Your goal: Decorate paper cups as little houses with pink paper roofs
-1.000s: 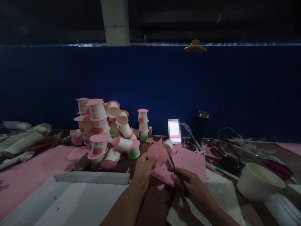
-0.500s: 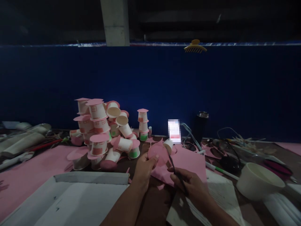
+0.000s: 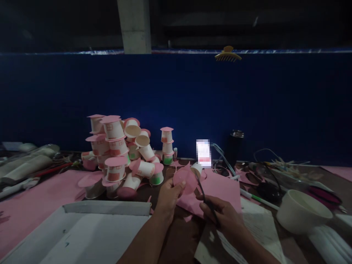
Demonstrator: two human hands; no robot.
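My left hand point(image 3: 171, 195) pinches a piece of pink paper point(image 3: 184, 179) with a round outline and a pointed corner at its top. My right hand point(image 3: 220, 211) is closed around dark scissors point(image 3: 204, 192), seen almost edge-on. Their tip is close to the paper's right edge; I cannot tell whether the blades touch it. Under both hands lies a larger pink sheet point(image 3: 220, 189). A white paper cup point(image 3: 196, 169) lies just behind the scissors' tip.
Paper cups with pink paper discs point(image 3: 117, 161) are piled at left, beside a stacked cup tower point(image 3: 167, 146). A white box lid point(image 3: 107, 209) lies front left. A lit phone point(image 3: 203, 152), black flask point(image 3: 235, 148) and large white cup point(image 3: 302, 211) stand further right.
The scissors' tip has shifted very slightly up and to the left beside the pink paper. Both hands stay almost in place.
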